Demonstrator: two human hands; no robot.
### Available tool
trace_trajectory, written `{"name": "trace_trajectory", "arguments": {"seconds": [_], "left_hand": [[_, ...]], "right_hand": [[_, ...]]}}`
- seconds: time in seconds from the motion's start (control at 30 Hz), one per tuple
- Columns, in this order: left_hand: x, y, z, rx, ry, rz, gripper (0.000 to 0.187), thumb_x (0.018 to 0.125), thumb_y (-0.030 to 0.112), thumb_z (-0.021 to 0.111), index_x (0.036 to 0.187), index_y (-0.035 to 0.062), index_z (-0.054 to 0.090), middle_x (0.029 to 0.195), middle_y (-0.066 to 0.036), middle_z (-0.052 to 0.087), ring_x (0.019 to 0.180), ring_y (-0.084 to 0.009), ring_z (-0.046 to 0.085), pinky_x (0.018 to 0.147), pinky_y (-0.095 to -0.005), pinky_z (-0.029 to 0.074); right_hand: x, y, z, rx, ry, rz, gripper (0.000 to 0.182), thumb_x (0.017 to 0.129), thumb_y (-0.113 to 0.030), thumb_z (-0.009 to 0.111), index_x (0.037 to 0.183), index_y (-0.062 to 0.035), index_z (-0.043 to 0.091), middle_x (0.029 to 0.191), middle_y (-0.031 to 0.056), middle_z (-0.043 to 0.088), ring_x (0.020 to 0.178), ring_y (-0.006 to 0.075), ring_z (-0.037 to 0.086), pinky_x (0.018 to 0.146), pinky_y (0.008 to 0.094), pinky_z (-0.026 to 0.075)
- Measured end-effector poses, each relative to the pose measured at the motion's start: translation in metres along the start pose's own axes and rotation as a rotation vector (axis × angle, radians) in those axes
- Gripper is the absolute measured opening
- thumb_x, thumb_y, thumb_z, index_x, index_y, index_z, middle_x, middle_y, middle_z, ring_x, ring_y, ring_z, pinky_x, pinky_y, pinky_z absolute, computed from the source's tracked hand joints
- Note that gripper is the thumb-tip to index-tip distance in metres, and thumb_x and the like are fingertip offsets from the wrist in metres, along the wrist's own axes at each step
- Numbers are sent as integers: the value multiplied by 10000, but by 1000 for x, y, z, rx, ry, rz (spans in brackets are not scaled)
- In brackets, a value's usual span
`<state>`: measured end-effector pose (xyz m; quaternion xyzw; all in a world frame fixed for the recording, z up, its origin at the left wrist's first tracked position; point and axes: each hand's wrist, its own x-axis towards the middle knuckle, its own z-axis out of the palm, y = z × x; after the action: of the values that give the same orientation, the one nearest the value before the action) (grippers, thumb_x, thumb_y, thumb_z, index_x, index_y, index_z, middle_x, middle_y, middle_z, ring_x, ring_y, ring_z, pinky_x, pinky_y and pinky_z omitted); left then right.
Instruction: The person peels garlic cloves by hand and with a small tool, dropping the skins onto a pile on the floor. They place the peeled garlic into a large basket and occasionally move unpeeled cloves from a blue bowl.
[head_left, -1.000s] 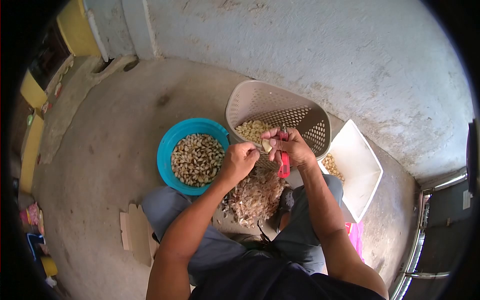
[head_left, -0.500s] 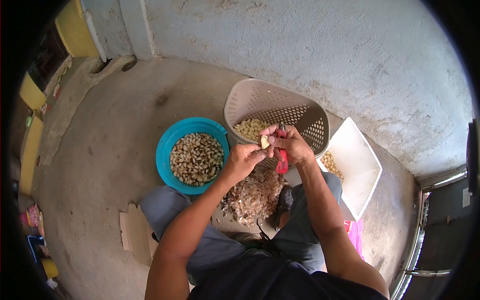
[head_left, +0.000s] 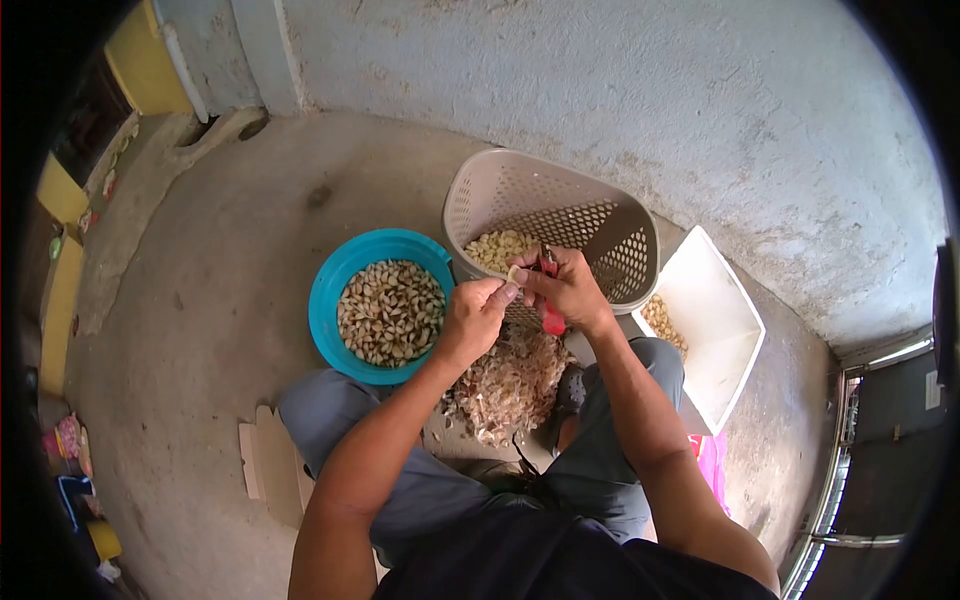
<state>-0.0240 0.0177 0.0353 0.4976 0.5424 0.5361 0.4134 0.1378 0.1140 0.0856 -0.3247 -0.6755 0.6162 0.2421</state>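
Pinching pale pc. (head_left: 513, 273), prob. clove, part-hidden.

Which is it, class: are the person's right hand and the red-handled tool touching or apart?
Touching. The head view shows the right hand wrapped around the red-handled tool, with its red end jutting out below the grip.

Smooth blue plastic basin (head_left: 324, 310), matt beige plastic basket (head_left: 500, 185), red handle (head_left: 553, 322) plasticky from here, that heap of skins (head_left: 510, 390) dry and papery, plain cardboard (head_left: 275, 462), rough painted wall (head_left: 620, 90), dull concrete floor (head_left: 200, 300), grey cloth trousers (head_left: 605, 465)
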Motion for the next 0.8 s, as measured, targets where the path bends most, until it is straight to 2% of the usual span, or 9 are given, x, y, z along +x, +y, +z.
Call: {"name": "trace_trajectory", "arguments": {"seconds": [0.03, 0.13, 0.27, 0.37, 0.47, 0.57, 0.6, 0.7, 0.8], "left_hand": [[-1, -4, 1, 11, -11, -2, 332, 1027, 223, 619, 854, -61, 608, 606, -76, 433, 613, -143, 401, 575, -364, 381], [-1, -9, 2, 105, -26, 100, 366, 1061, 264, 579, 820, -5, 635, 620, 9, 514, 500, -75, 478, 460, -272, 390], [-1, -4, 2, 84, -2, 91, 374, 1061, 275, 583, 823, -8, 634, 614, 14, 494, 510, -75, 461, 469, -283, 375], [-1, -1, 2, 82, 2, 121, 385, 1061, 282, 585, 813, -9, 621, 610, 18, 481, 509, -73, 442, 467, -293, 360], [2, -3, -2, 92, 8, 123, 393, 1062, 281, 584, 794, -6, 600, 607, 17, 474, 506, -72, 435, 464, -296, 353], [2, 0, -5, 90, -3, 93, 388, 1062, 265, 577, 778, 1, 581, 608, 11, 480, 497, -78, 449, 458, -295, 362], [3, 0, -6, 81, -15, 75, 381, 1061, 255, 573, 775, 3, 579, 609, 8, 483, 495, -81, 456, 456, -294, 367], [3, 0, -4, 47, -41, 40, 347, 1056, 223, 561, 783, 9, 578, 617, 2, 495, 491, -86, 475, 450, -289, 384], [4, -3, -6, 72, -37, 61, 310, 1048, 199, 558, 803, 12, 586, 630, -1, 506, 490, -81, 481, 445, -280, 394]], "right_hand": [[0, 1, 0, 39, 9, 15, 174, 963, -69, 686, 1087, 52, 698, 715, 62, 678, 548, 106, 618, 461, 246, 477], [3, 8, -6, 149, 18, 53, 141, 957, -57, 684, 1029, 63, 706, 713, 86, 686, 511, 129, 619, 442, 265, 490], [4, 4, -1, 380, 98, 149, 105, 955, -32, 666, 992, 58, 705, 721, 108, 695, 511, 152, 639, 430, 278, 503], [6, 7, -1, 485, 130, 167, 122, 980, -66, 658, 1020, 43, 693, 731, 110, 699, 494, 155, 628, 432, 273, 503], [2, 5, 0, 363, 44, 78, 185, 1001, -152, 676, 1066, 22, 675, 742, 71, 686, 514, 124, 612, 452, 245, 483], [1, 3, 3, 75, -43, -18, 241, 1006, -224, 693, 1088, 0, 659, 756, 26, 663, 551, 84, 589, 472, 219, 451], [1, 4, 3, 36, -54, 5, 244, 992, -230, 717, 1075, -8, 658, 765, -2, 645, 584, 56, 576, 484, 208, 427], [2, 6, 4, 11, -3, -27, 223, 997, -207, 698, 1060, 3, 657, 743, 13, 639, 570, 61, 583, 437, 218, 424], [4, 9, 0, -26, -32, 45, 255, 977, -233, 734, 1066, -9, 653, 745, -6, 633, 576, 55, 578, 477, 208, 421]]}}
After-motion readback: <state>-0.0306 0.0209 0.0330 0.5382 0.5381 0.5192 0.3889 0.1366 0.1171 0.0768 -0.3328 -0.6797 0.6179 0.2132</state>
